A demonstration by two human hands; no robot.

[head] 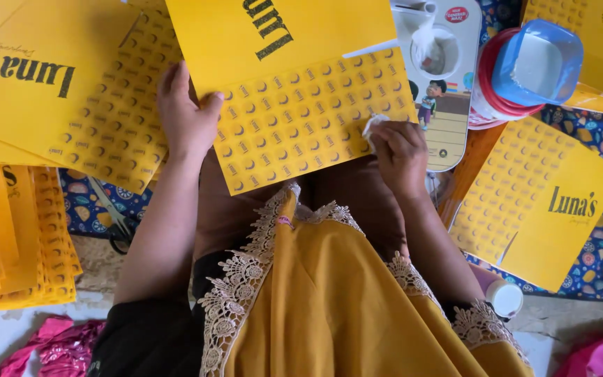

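Left hand lies flat, fingers spread, pressing down the left edge of a yellow printed sheet spread across my lap. I see the sheet's upper half plain yellow with dark lettering, its lower half covered in rows of small round marks. Right hand is curled at the sheet's lower right edge, fingertips pinched on a small white wad that touches the paper. Just beyond that hand lies a white card with a cartoon figure, and further right a blue tub of white paste sits on a red lid. More yellow sheets lie to the left, stacked at far left, and to the right. Scissors rest on the patterned cloth under my left arm.
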